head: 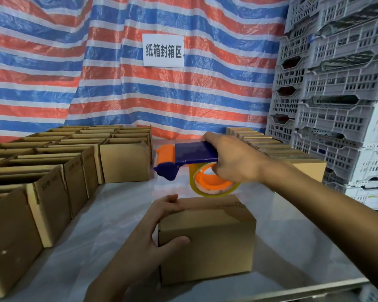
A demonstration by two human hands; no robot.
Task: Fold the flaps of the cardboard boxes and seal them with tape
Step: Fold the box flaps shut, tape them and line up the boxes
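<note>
A small closed cardboard box (pixel 207 243) stands on the white table near the front edge. My left hand (pixel 151 232) holds its left end, with the thumb against the front face and the fingers laid over the folded top. My right hand (pixel 231 158) grips the handle of a blue and orange tape dispenser (pixel 183 162) carrying a roll of clear tape (pixel 214 184). The dispenser hovers just above and behind the box, nose pointing left.
Several open cardboard boxes (pixel 59 168) stand in rows on the left of the table (pixel 109 214). A row of closed boxes (pixel 271 147) lies at the back right. Stacked grey plastic crates (pixel 336 94) rise on the right, a striped tarp (pixel 118 83) behind.
</note>
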